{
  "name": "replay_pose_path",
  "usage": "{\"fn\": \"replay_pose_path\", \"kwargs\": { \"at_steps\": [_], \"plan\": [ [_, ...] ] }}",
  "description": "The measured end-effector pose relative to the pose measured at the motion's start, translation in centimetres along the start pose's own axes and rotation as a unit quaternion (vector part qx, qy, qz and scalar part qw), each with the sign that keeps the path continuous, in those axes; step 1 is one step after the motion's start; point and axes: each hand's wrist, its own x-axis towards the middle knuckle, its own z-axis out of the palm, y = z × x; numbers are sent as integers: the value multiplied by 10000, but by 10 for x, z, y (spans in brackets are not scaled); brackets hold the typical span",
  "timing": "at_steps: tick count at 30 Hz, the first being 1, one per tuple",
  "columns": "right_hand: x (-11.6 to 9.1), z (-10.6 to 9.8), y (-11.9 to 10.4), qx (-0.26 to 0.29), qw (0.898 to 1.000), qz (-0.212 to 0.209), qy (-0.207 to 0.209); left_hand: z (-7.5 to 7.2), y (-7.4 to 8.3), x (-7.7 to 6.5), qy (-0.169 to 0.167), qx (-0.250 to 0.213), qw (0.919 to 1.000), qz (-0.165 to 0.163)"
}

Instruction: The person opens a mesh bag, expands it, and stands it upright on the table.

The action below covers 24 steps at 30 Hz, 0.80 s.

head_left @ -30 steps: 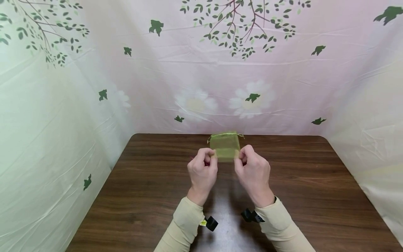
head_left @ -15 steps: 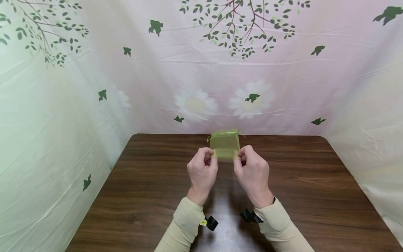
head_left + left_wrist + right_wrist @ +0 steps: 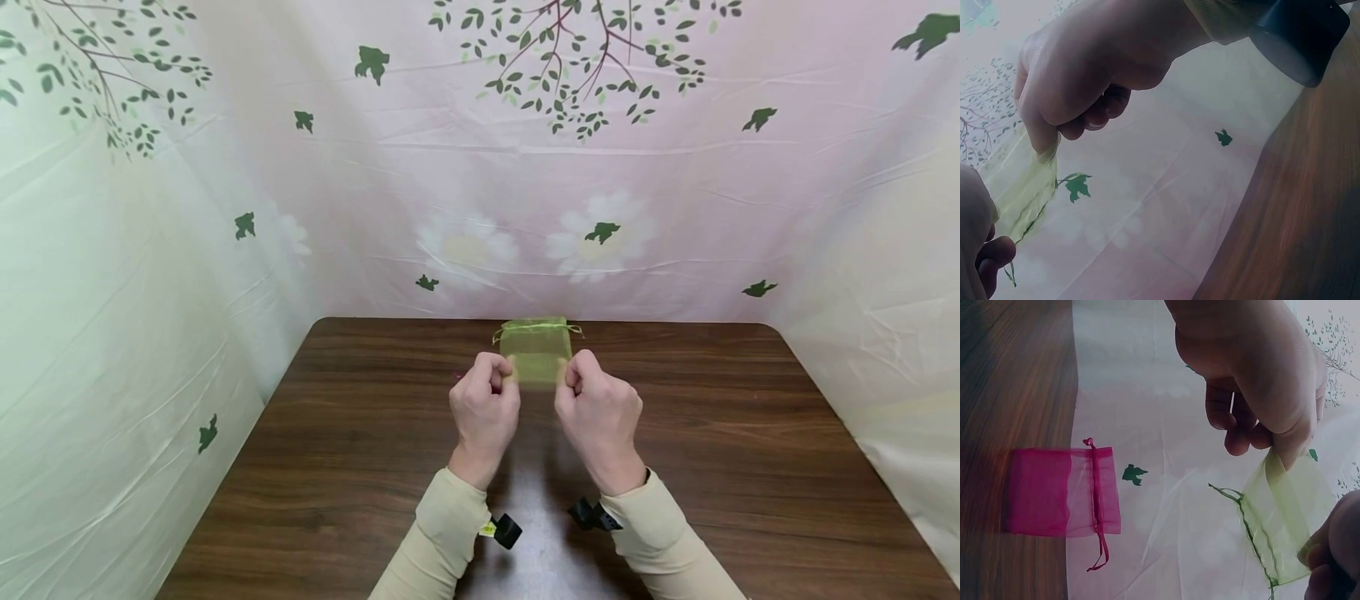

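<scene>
Both hands stretch a sheer yellow-green organza drawstring pouch (image 3: 536, 340) between them near the far side of the table. My left hand (image 3: 486, 412) pinches one lower corner between thumb and fingers. The opposite corner is pinched by my right hand (image 3: 600, 408). Its gathered drawstring end points away from me, with a loop of cord sticking out on either side. The right wrist view also has a magenta organza drawstring pouch (image 3: 1041, 490), lying apart from the hands; in the head view it is almost wholly hidden behind my left hand.
The dark wood-grain table (image 3: 337, 467) ends at a printed cloth backdrop (image 3: 517, 208) with leaves, birds and flowers. Cloth also hangs along the left and right sides. A small black camera (image 3: 507, 531) sits at the left wrist.
The green pouch's drawstring end has bobbed up, then tipped slightly down toward the table. Both hands keep their pinch and have shifted only a little.
</scene>
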Motion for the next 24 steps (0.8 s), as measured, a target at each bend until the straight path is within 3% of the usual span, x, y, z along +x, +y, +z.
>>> {"fn": "replay_pose_path", "kwargs": {
  "at_steps": [10,24],
  "plan": [
    [0,-2,4,251,9987,230,-370,-1,-1,0,-77,109,9999,-92],
    [-3,0,3,-212,9998,-10,-36,2,-3,-3,-64,167,9998,22]
  ]
}}
